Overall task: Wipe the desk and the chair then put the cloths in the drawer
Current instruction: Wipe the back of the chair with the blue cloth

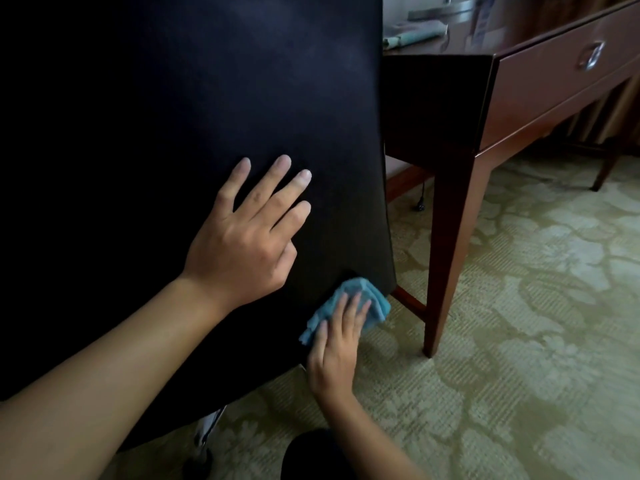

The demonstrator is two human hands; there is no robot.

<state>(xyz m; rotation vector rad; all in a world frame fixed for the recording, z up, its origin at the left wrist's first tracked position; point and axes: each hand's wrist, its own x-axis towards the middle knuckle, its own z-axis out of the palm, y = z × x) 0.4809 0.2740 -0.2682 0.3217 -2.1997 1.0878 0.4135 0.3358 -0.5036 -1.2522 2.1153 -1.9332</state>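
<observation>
Dim room — pale green floral-patterned carpet (519,306) underfoot.

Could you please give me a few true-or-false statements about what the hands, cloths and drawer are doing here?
1. The left hand rests flat on the black chair back. True.
2. The right hand presses a red cloth to the carpet. False: it presses a blue cloth to the chair's lower edge.
3. The desk drawer is open. False: it is shut.
4. Another cloth lies on the desk. True.
</observation>
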